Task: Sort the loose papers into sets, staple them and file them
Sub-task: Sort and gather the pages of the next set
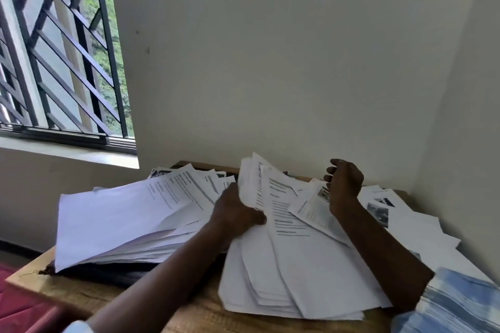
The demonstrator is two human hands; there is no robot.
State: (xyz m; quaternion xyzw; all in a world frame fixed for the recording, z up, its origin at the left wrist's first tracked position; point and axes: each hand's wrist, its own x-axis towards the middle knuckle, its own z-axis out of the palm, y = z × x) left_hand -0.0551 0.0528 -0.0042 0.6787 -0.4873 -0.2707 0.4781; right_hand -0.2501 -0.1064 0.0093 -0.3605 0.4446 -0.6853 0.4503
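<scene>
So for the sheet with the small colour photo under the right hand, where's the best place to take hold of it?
Probably by its near-left corner, coming from the left. The photo sheet lies tilted on top of the middle stack, and that corner juts free over the sheets below, so fingers could slide under it. The right hand hovers over its far end and holds nothing; the left hand grips a lifted bunch of sheets.

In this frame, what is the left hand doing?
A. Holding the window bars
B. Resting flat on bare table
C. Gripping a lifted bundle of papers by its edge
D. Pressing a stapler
C: the left hand grips the edge of a bundle of papers raised off the spread pile, while the right hand hovers beside it with fingers curled; no stapler is in view.
</scene>
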